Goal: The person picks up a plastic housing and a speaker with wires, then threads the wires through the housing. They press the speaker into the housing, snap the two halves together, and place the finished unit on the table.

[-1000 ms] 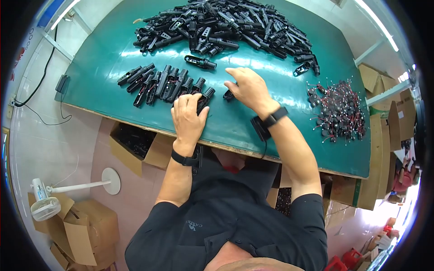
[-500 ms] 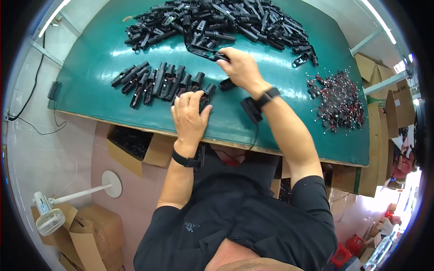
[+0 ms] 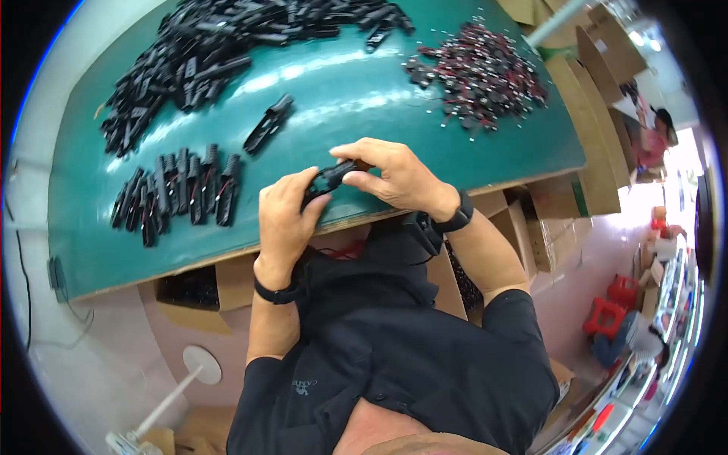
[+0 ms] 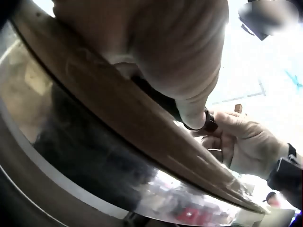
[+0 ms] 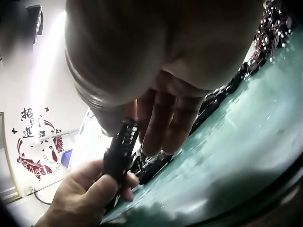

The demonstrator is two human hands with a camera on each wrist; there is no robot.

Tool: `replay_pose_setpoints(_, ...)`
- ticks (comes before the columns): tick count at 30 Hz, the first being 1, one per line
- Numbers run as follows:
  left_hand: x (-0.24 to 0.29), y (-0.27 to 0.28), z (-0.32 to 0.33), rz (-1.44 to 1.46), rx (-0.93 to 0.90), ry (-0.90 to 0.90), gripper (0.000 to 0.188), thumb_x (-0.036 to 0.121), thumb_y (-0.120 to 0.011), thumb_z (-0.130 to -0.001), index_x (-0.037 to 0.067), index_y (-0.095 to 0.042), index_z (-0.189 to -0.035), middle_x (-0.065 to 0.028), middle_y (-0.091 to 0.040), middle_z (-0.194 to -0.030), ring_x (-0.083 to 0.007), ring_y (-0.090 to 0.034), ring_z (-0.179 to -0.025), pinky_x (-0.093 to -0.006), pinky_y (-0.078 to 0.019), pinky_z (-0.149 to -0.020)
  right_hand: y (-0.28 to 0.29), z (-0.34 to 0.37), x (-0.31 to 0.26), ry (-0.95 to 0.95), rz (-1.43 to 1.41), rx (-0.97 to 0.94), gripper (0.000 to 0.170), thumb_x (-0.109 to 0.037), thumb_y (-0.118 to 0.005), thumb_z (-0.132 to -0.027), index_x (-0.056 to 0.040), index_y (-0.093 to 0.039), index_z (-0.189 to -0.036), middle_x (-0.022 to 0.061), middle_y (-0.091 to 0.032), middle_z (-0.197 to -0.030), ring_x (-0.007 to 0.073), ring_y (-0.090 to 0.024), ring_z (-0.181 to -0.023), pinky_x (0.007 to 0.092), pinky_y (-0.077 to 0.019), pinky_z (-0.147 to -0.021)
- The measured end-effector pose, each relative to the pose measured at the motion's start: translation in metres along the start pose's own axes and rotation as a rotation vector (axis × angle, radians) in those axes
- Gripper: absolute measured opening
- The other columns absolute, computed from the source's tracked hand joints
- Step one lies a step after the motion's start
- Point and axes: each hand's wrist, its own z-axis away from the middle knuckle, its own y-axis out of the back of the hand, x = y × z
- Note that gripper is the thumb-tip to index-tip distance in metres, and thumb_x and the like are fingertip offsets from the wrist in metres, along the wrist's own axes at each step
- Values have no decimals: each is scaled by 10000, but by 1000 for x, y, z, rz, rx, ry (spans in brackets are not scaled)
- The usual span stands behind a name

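Both hands hold one black plastic handle shell (image 3: 331, 177) in front of the body, over the table's near edge. My left hand (image 3: 285, 218) grips its lower-left end between thumb and fingers. Thumb and forefinger of my right hand (image 3: 396, 176) pinch the upper-right end. In the right wrist view, ribs show on the shell (image 5: 124, 139), with the left thumb pressed along it. Left of the hands lies a row of similar shells (image 3: 182, 186), some with red wires showing. A single shell (image 3: 268, 125) lies beyond the left hand.
A large heap of black shells (image 3: 197, 45) covers the table's far left. At the far right is a pile of small round parts with red wires (image 3: 485, 76). Cardboard boxes (image 3: 580, 152) stand off the right edge; an open box (image 3: 189, 290) sits below the near edge.
The head view has turned. My left hand has left the end of the row, and my right hand has come back from near the heap. Both now hold a shell together.
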Motion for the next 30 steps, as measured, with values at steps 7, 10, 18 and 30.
replay_pose_setpoints(7, -1, -5, 7, 283, 77, 308, 402, 155, -818, -881, 53, -668, -1240, -101, -712, -1082, -303, -674, -961, -383, -519, -887, 106, -18, 96, -186, 607, 435, 292, -201, -767, -929, -41, -748, -1173, 152, -753, -1082, 313, -737, -924, 387, -585, -805)
replay_pose_setpoints(10, -6, -6, 11, 290, 93, 298, 393, 163, -813, -893, 57, -666, -1242, -94, -713, -1080, -294, -671, -959, -391, -527, -868, 120, -38, 110, -233, 852, 365, 282, -244, -743, -932, -70, -749, -1154, 136, -726, -1107, 346, -725, -986, 434, -579, -845)
replay_pose_setpoints(18, -3, -1, 9, 279, 96, 312, 409, 188, -819, -895, 57, -659, -1248, -95, -719, -1063, -291, -665, -957, -390, -528, -868, 108, -59, 121, -298, 1087, 89, 172, -212, -670, -910, -93, -722, -1024, 166, -658, -1090, 407, -706, -972, 527, -581, -835)
replay_pose_setpoints(30, -13, -2, 15, 551, 163, 411, 422, 218, -799, -961, 30, -632, -1300, -70, -711, -1082, -155, -655, -965, -300, -523, -893, 90, -34, 87, -74, 715, 185, 219, -67, -625, -936, -67, -716, -1136, 92, -643, -1087, 260, -722, -887, 361, -602, -788)
